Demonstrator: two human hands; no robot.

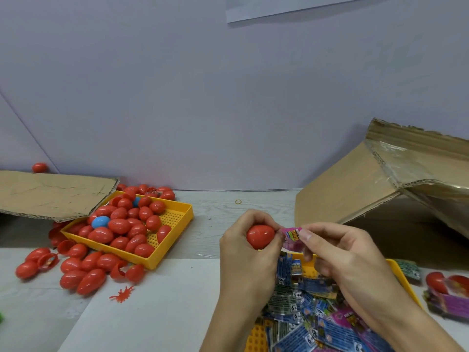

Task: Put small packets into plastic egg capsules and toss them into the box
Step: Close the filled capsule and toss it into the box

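Observation:
My left hand [243, 247] grips a red plastic egg capsule [260, 236] just above the table. Right beside the egg, my right hand [337, 252] pinches a small pink packet [293, 235], which touches the egg's right side. Whether the egg is open there is hidden by my fingers. Under my hands a yellow tray [402, 278] holds several blue and pink packets [312, 316]. The open cardboard box [355, 189] lies tipped on its side at the right.
A second yellow tray [177, 224] at the left holds several red eggs and two blue ones [100, 221]. More red eggs and open halves [76, 273] lie in front of it. A cardboard flap [50, 196] overhangs that tray. Extra packets and eggs [446, 288] lie far right.

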